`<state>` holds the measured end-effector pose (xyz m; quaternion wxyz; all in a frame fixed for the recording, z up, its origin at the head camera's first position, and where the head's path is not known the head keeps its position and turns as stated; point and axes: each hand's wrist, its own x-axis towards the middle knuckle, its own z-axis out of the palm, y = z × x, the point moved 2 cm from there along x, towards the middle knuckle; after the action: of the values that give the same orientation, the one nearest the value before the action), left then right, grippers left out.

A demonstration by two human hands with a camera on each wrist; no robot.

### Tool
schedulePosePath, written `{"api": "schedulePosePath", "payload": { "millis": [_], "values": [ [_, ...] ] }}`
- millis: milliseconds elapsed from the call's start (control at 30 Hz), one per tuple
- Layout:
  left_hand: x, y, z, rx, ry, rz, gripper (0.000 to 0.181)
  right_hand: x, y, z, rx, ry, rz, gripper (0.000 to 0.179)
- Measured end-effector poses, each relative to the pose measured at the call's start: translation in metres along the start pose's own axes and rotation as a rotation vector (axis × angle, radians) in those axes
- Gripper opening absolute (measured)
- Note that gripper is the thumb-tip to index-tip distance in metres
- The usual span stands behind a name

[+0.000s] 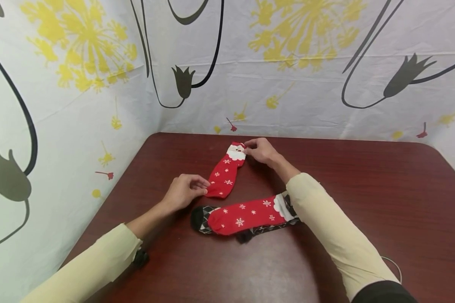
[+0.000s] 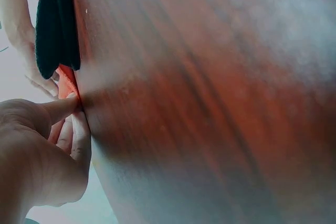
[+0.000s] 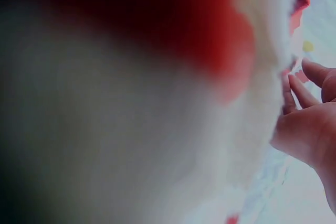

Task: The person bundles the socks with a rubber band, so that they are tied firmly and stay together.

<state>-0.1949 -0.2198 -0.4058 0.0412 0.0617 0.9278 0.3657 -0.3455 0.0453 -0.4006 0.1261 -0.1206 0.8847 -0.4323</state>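
Observation:
A red sock [image 1: 223, 174] with white snowflakes and a bearded Santa face at its cuff lies at a slant on the table. My left hand [image 1: 183, 191] pinches the edge of its toe end between thumb and fingertips; the left wrist view also has this hand [image 2: 52, 140] at the red fabric. At the cuff, the fingertips of my right hand [image 1: 263, 150] hold the sock's right edge. Closer to me lies another red snowflake sock [image 1: 246, 214] with a white scalloped band, on top of black patterned socks [image 1: 202, 219]. My right forearm hides the cuff end of that stack.
The dark red wooden table [image 1: 364, 189] has a white wall covering [image 1: 250, 97] with flower prints behind it and to the left. A thin cable [image 1: 396, 267] lies near the right sleeve. A small black object [image 1: 140, 257] shows beside the left sleeve.

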Motion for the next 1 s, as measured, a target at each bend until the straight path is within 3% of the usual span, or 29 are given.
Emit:
{"api": "schedulePosePath", "payload": {
  "millis": [267, 600, 1000],
  "values": [
    [0.0, -0.001, 0.0, -0.008, -0.002, 0.011, 0.02, -0.002, -0.003, -0.001, 0.124, 0.069, 0.107, 0.042],
    [0.001, -0.002, -0.001, -0.012, -0.006, 0.008, 0.019, -0.007, -0.01, 0.001, 0.31, 0.052, 0.196, 0.031],
    [0.001, 0.0, -0.001, -0.016, -0.008, 0.004, 0.018, -0.01, -0.014, 0.001, 0.265, 0.024, 0.234, 0.026]
  ]
}}
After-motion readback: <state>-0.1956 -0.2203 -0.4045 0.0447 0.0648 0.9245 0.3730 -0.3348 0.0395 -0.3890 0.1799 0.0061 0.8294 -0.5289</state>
